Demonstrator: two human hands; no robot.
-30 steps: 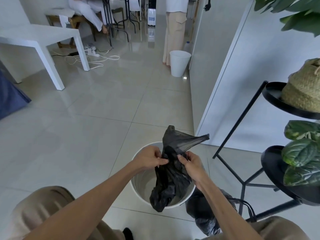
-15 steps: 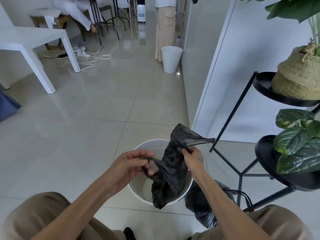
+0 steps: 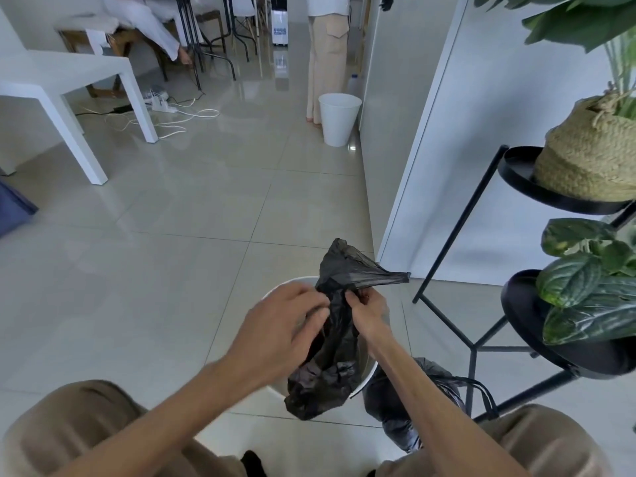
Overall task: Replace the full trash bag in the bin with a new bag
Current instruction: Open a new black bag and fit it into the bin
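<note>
Tiled floor (image 3: 172, 235), white bin (image 3: 366, 376) below.
Left hand (image 3: 285, 321) and right hand (image 3: 366, 313) both pinched the new black bag (image 3: 330, 359) above it.

Your new bag (image 3: 330, 342) is thin black plastic film, crinkled and slightly see-through where it stretches. The bin (image 3: 364, 376) looks like smooth white plastic. The full bag (image 3: 406, 418) beside it is wrinkled dark plastic with a dull sheen. The floor (image 3: 192, 235) is glossy tile. The stand (image 3: 457, 235) is matt black metal, the basket (image 3: 585, 160) rough woven fibre.
</note>
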